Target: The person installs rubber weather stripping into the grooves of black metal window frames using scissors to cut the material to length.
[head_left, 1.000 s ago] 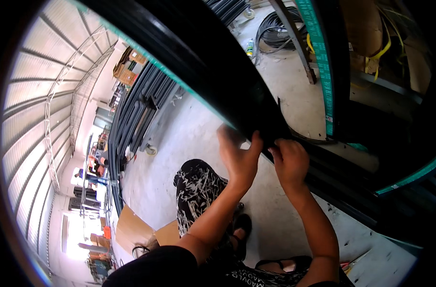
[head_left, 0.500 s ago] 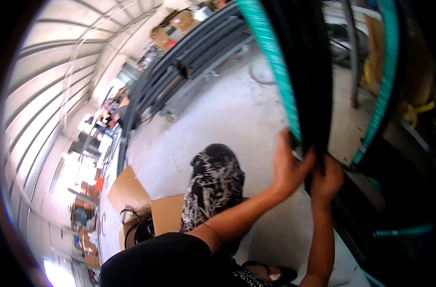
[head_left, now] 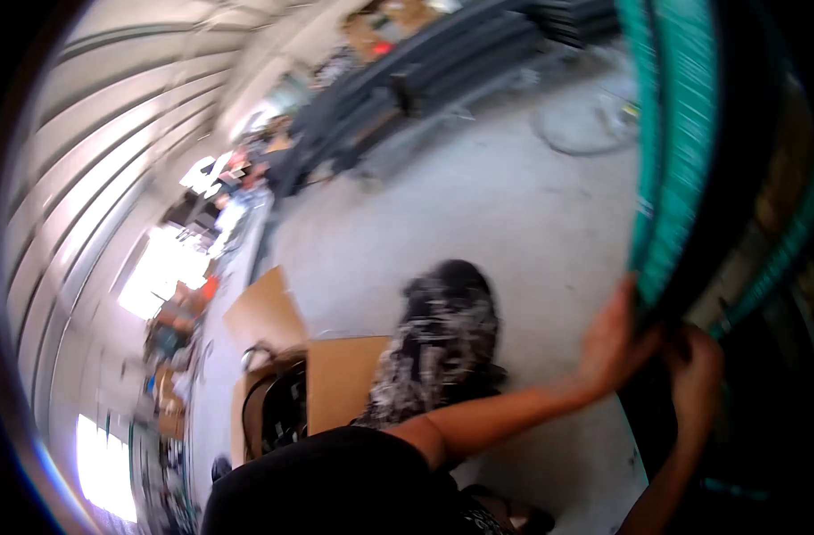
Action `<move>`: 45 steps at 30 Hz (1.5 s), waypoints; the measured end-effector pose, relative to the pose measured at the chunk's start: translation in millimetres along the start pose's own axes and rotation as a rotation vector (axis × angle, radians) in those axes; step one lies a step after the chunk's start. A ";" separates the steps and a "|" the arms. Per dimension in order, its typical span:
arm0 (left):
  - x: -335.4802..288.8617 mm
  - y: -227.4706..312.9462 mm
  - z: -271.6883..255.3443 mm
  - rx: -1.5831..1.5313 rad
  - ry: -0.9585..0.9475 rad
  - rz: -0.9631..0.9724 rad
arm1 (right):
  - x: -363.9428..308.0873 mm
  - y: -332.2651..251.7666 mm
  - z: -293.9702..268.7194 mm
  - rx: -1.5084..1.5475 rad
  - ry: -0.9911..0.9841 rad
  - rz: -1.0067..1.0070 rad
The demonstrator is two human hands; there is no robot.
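Note:
Long black profiles with green film faces [head_left: 688, 125] rise at the right, running from the upper edge down to my hands. My left hand [head_left: 610, 343] is closed around the edge of the nearest black profile, thumb and fingers at the lower end of the green film. Close beside it, my right hand [head_left: 699, 370] is curled against the same dark profile, a little lower and further right. Its fingertips are partly lost in shadow and blur. What lies between the two hands is too dark to make out.
An open cardboard box [head_left: 349, 383] with black items [head_left: 282, 406] inside stands left of my knee [head_left: 447, 312]. Long dark profiles [head_left: 442, 85] lie stacked across the back. A cable loop [head_left: 567, 150] rests on the pale floor. Another green-faced strip [head_left: 777, 259] leans at far right.
The view has swung, so my hands and the profiles now appear further right. A second green face shows beside the first. Both hands stay on the profile.

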State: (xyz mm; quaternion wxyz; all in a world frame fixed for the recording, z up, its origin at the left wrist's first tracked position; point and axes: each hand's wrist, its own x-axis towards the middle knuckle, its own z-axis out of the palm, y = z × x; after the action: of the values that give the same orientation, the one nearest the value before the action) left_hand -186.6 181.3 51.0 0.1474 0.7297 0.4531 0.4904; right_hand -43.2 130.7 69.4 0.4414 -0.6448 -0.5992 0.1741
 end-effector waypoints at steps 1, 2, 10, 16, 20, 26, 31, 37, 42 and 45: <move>0.7 -2.1 -9.7 -0.063 -0.131 -0.170 | 3.0 -10.1 -11.7 0.002 -0.118 -0.010; 4.8 -5.8 -18.8 0.072 -0.136 -0.058 | 2.5 -2.5 -12.0 -0.029 -0.102 -0.069; 17.4 -9.4 -2.3 -0.148 -0.062 0.058 | -99.7 74.3 -4.5 -0.133 -0.481 0.311; 3.4 -5.0 -4.4 -0.169 -0.136 0.038 | -179.0 99.3 116.6 0.628 -0.437 0.657; -3.1 -17.0 -29.5 -0.139 -0.175 0.054 | -181.8 65.7 179.8 1.109 -0.306 0.769; -48.0 15.9 -0.3 0.124 -0.372 0.712 | -192.9 61.0 210.7 1.296 -0.129 0.826; -44.4 -20.0 79.8 0.525 -1.195 0.524 | -207.0 44.6 219.4 1.342 -0.052 0.777; -57.8 -45.1 115.9 1.013 -1.615 0.715 | -220.2 40.3 249.6 1.454 0.035 0.778; -79.4 -81.2 103.7 1.395 -1.390 1.181 | -231.0 36.3 258.9 1.401 -0.027 0.712; -77.6 -90.7 91.0 1.226 -1.243 1.258 | -241.0 42.2 259.4 1.373 -0.010 0.723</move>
State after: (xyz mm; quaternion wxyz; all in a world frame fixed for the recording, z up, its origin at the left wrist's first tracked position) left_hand -164.7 189.2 -97.3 -0.3179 0.9028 0.0108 -0.2893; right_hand -265.9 5.5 -179.4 0.6553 -0.3814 -0.1114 0.6424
